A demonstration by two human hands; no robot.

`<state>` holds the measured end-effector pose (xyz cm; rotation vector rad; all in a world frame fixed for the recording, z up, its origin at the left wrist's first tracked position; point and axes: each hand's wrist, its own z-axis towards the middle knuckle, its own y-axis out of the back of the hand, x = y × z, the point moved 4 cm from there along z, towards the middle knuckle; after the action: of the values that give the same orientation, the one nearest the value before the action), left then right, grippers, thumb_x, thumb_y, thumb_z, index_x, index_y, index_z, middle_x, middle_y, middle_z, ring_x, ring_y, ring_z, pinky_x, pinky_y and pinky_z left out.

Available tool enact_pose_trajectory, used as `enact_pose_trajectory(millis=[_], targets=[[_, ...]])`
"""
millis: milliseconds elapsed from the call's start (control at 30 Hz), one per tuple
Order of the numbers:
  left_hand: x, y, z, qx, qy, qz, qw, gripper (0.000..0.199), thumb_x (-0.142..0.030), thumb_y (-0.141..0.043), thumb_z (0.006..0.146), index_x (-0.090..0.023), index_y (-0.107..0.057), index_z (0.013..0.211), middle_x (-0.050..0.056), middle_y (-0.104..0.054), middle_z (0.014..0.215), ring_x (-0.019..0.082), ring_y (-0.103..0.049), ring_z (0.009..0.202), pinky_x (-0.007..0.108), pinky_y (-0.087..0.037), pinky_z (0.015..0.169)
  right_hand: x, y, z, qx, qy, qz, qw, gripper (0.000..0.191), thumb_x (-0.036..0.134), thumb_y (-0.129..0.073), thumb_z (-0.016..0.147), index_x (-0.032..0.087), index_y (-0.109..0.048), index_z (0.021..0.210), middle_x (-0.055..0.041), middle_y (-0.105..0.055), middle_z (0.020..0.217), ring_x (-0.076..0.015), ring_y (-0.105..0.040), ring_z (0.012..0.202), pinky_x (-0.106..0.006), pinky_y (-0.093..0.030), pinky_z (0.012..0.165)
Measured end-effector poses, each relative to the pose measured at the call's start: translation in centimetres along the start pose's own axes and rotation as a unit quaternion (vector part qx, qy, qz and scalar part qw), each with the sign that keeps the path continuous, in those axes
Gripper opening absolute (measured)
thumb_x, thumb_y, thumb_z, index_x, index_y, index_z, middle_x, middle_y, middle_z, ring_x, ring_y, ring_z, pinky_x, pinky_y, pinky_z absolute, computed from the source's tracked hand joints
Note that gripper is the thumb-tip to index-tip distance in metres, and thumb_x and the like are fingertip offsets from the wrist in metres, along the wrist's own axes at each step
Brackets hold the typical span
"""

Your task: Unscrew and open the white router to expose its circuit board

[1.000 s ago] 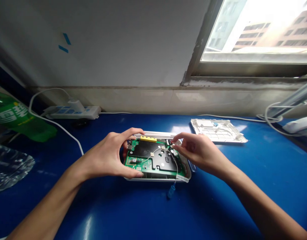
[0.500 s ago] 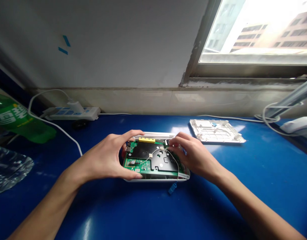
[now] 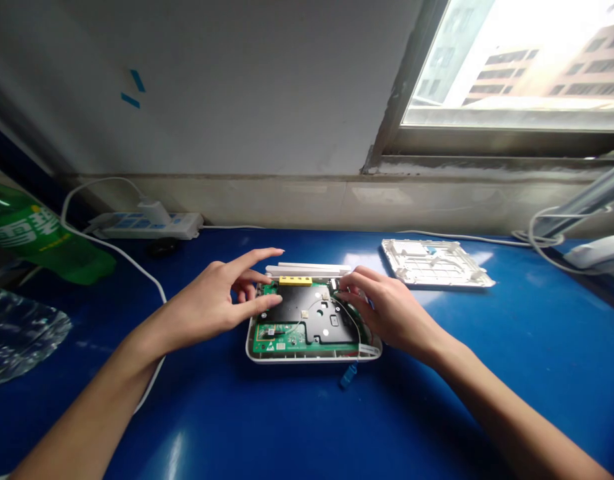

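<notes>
An opened white router casing [image 3: 314, 361] lies on the blue table with a green circuit board [image 3: 261, 347] inside it. A black metal shield [image 3: 291, 308] covers much of the board, and a thin grey antenna wire runs over it. A yellow port block [image 3: 295, 281] sits along the back edge. My left hand [image 3: 214, 293] is over the board's left side, its thumb and fingers apart and holding nothing. My right hand [image 3: 387, 303] has its fingers closed at the board's back right corner; what they pinch is hidden. A blue tab [image 3: 348, 375] hangs at the casing's front right.
A white casing cover [image 3: 437, 263] lies inside up at the back right. To the left are a power strip [image 3: 181, 227] with a white cable, a green bottle [image 3: 41, 233] and a clear plastic item [image 3: 24, 340]. A metal pole [image 3: 581, 193] stands at the right.
My left hand has let go of the casing's left side, and its thumb has moved up from the front edge. The board's front edge sits lower in the casing. My right hand stays at the corner.
</notes>
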<state>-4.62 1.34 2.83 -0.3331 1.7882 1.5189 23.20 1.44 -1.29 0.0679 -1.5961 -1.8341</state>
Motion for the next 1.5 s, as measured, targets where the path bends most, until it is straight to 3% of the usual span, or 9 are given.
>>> enact_pose_trajectory(millis=[167,300,433,500,900,1167,1367,1500], targets=[[1.2,1.3,0.4,-0.134,0.009,-0.056,0.989,0.046,-0.057,-0.077,0.091,-0.03,-0.074,0.127,0.002,-0.082,0.104,0.023,-0.08,0.091,0.029,-0.063,0.085,0.0,0.1,-0.2,-0.003,0.022,-0.032,0.999,0.012,0.027,-0.056,0.107,0.023,-0.066,0.104,-0.0043,-0.072,0.104,-0.0198,-0.066,0.078,-0.031,-0.044,0.068],[2.9,0.5,0.9,-0.051,0.057,-0.031,0.997,0.05,-0.057,-0.081,0.086,-0.029,-0.074,0.127,0.003,-0.08,0.111,0.026,-0.078,0.101,0.033,-0.065,0.087,0.2,0.0,-0.2,0.0,0.015,-0.052,0.999,0.011,0.026,-0.055,0.107,0.023,-0.064,0.103,-0.0046,-0.074,0.103,-0.0197,-0.067,0.075,-0.031,-0.044,0.067],[4.0,-0.8,0.7,0.073,0.08,-0.128,0.986,0.071,-0.05,-0.089,0.079,-0.031,-0.064,0.143,0.004,-0.077,0.122,0.026,-0.076,0.109,0.033,-0.067,0.088,0.4,-0.1,-0.1,0.015,-0.012,-0.076,0.997,0.008,0.026,-0.057,0.106,0.024,-0.065,0.107,-0.0042,-0.078,0.106,-0.0232,-0.072,0.081,-0.032,-0.044,0.069],[4.3,-1.0,0.7,0.103,0.08,-0.158,0.979,0.077,-0.048,-0.092,0.077,-0.032,-0.062,0.146,0.004,-0.077,0.124,0.026,-0.076,0.111,0.034,-0.067,0.089,0.4,-0.1,-0.1,0.021,-0.019,-0.092,0.995,0.008,0.027,-0.059,0.106,0.024,-0.065,0.109,-0.0036,-0.078,0.107,-0.0238,-0.073,0.082,-0.032,-0.042,0.067],[4.2,-0.8,1.4,0.073,0.075,-0.133,0.986,0.063,-0.046,-0.094,0.075,-0.025,-0.074,0.131,0.006,-0.08,0.117,0.025,-0.077,0.104,0.034,-0.065,0.091,0.6,-0.3,-0.3,0.037,0.015,-0.165,0.985,0.008,0.024,-0.05,0.108,0.021,-0.058,0.107,-0.0031,-0.075,0.09,-0.0178,-0.061,0.06,-0.032,-0.024,0.056],[3.9,-0.9,1.5,0.066,0.084,-0.124,0.987,0.061,-0.045,-0.093,0.075,-0.023,-0.074,0.128,0.006,-0.08,0.115,0.027,-0.077,0.103,0.038,-0.063,0.094,1.0,-0.1,-0.1,0.048,0.004,-0.162,0.986,0.011,0.029,-0.05,0.11,0.021,-0.059,0.11,-0.0046,-0.076,0.101,-0.018,-0.063,0.063,-0.032,-0.026,0.057],[3.7,-1.2,1.4,0.086,0.095,-0.166,0.978,0.063,-0.045,-0.092,0.075,-0.022,-0.068,0.128,0.007,-0.078,0.115,0.027,-0.076,0.106,0.037,-0.063,0.088,1.0,-0.2,-0.2,0.041,0.026,-0.182,0.982,0.013,0.029,-0.048,0.11,0.021,-0.059,0.108,-0.0057,-0.074,0.099,-0.0169,-0.059,0.061,-0.033,-0.024,0.055],[3.8,-1.3,1.3,0.088,0.115,-0.165,0.976,0.065,-0.044,-0.091,0.075,-0.021,-0.065,0.13,0.006,-0.077,0.103,0.027,-0.076,0.101,0.036,-0.063,0.086,0.7,-0.3,-0.2,0.037,0.034,-0.176,0.983,0.013,0.027,-0.047,0.11,0.021,-0.057,0.106,-0.0039,-0.07,0.097,-0.0162,-0.055,0.059,-0.034,-0.025,0.055]])
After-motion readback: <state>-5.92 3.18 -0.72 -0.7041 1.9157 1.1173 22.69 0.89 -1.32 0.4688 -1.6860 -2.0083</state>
